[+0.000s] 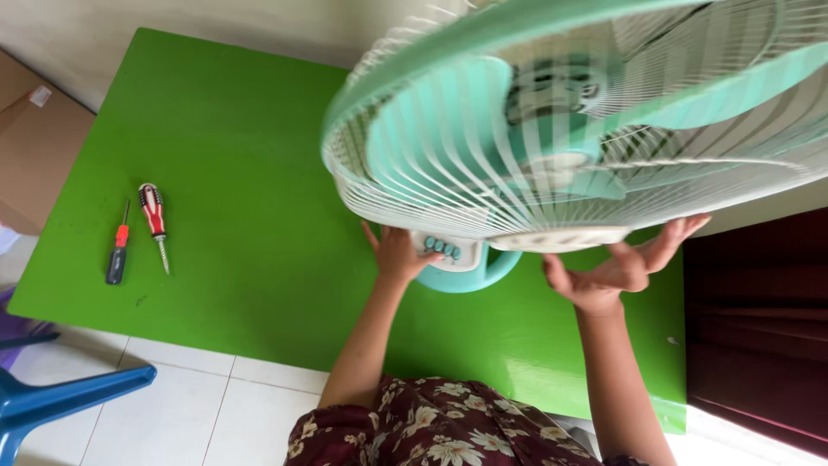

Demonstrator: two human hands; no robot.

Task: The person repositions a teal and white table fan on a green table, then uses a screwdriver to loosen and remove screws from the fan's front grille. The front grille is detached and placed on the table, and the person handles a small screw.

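Observation:
A mint-green and white desk fan (561,129) stands on a bright green table (233,216), its wire cage filling the upper right of the view. My left hand (398,255) rests on the fan's base beside a row of teal buttons (442,248). My right hand (625,263) is palm up with fingers spread, touching the lower rim of the cage. The round teal base (483,272) is partly hidden under the cage.
Two screwdrivers lie at the table's left: a red-and-white one (153,220) and a smaller black-and-orange one (117,250). A cardboard box (34,147) stands at far left, a blue plastic chair (52,401) at lower left, dark red furniture (759,328) at right.

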